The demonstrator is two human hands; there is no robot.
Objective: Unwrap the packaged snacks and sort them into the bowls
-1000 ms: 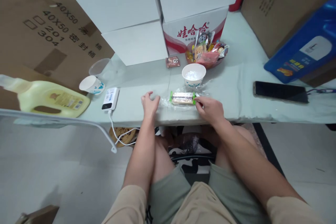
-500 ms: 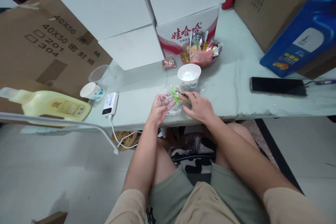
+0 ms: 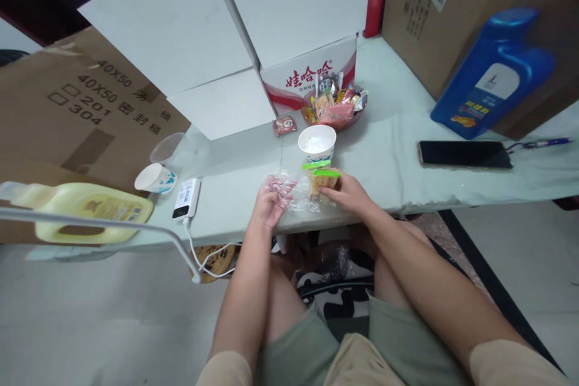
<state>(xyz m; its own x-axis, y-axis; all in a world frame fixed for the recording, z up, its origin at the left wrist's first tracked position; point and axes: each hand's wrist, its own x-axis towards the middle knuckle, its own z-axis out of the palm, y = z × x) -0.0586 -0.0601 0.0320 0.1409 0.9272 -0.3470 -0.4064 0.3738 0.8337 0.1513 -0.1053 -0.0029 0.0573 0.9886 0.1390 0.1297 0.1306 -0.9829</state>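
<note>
Packet [image 3: 318, 188]: at the right hand [image 3: 349, 193], just on the near side of the cup [image 3: 332, 151]; both green ends now lie close together, toward the far side. Whether it is folded or made of two pieces cannot be told, nor whether it touches the table [image 3: 235, 172].
Change: half a second earlier the packet lay more sideways, one green end to the left near the left hand [image 3: 271, 200]; it has since been turned and drawn right.
Meaning: the packet appears to be in the right hand's charge alone, apart from the left hand, which has the film [image 3: 298, 198] about it.
Right hand: thumb on the near side, fingers behind, pinching the packet.
Left hand: palm partly upturned, fingers bent and slightly apart behind the clear film; whether they pinch it cannot be told.
Forearms: the right forearm [image 3: 420, 265] slants in from the near right, the left forearm [image 3: 248, 277] rises more steeply from the near left.
Film: crumpled, spreading from the left hand toward the packet.
Cup: white inside, beyond the packet.
Bowl [image 3: 353, 123]: heaped with wrapped snacks, far right of the cup.
Sachet [image 3: 284, 126]: red, left of the bowl.
</note>
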